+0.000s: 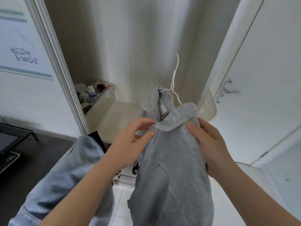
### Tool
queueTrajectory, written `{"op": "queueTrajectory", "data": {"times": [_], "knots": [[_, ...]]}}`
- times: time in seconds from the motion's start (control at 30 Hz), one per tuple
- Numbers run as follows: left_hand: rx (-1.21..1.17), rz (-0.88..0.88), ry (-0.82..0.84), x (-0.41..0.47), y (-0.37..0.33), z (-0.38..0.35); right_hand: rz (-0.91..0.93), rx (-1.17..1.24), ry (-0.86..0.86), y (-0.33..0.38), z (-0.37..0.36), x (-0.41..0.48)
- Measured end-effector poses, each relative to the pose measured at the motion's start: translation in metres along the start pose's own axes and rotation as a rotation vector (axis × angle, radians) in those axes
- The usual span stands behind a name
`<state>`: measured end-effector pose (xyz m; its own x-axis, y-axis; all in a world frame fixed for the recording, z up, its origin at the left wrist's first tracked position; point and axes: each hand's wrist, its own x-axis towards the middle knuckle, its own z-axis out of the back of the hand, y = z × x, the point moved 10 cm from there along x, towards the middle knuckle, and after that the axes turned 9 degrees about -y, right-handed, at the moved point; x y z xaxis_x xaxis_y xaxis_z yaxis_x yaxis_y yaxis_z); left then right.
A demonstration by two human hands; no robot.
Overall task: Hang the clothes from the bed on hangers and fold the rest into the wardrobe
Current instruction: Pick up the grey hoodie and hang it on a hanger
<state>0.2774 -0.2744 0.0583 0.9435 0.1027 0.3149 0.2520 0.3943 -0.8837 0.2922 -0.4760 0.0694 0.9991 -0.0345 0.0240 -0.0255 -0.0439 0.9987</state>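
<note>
A grey collared top (172, 163) hangs in front of me with a white wire hanger (175, 79) poking up out of its neck. My left hand (130, 141) pinches the fabric just below the left end of the collar. On the other side, my right hand (210, 144) grips the top's right shoulder, fingers curled over the cloth. A light blue denim garment (65, 180) is draped over my left forearm. Behind the top stands the open wardrobe (146, 46) with a pale shelf (114, 118).
The open wardrobe door (260, 79) with its handle (226, 90) stands at the right. Bottles and small items (91, 93) sit at the shelf's left back corner. A framed print (21, 46) hangs on the left wall. A dark low table (13, 136) stands at the left.
</note>
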Motion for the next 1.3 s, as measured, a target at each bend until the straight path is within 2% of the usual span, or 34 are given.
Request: {"op": "queueTrajectory", "data": {"times": [0.17, 0.37, 0.6, 0.77, 0.97, 1.17, 1.3], "knots": [[-0.007, -0.09, 0.032, 0.047, -0.026, 0.045, 0.165, -0.017, -0.042, 0.06, -0.071, 0.05], [0.028, -0.222, 0.024, 0.102, -0.071, 0.106, 0.303, 0.098, -0.025, 0.143, -0.148, 0.102], [0.187, -0.373, -0.05, 0.163, -0.129, 0.169, 0.521, 0.219, -0.008, 0.262, -0.228, 0.147], [0.32, -0.458, -0.167, 0.223, -0.169, 0.215, 0.724, 0.197, -0.016, 0.344, -0.271, 0.181], [0.596, -0.536, -0.293, 0.297, -0.204, 0.246, 0.91, 0.212, 0.001, 0.431, -0.303, 0.236], [0.827, -0.562, -0.425, 0.375, -0.234, 0.267, 0.989, 0.173, -0.034, 0.506, -0.317, 0.304], [0.932, -0.57, -0.517, 0.419, -0.251, 0.272, 0.974, 0.142, -0.071, 0.541, -0.321, 0.351]]}}
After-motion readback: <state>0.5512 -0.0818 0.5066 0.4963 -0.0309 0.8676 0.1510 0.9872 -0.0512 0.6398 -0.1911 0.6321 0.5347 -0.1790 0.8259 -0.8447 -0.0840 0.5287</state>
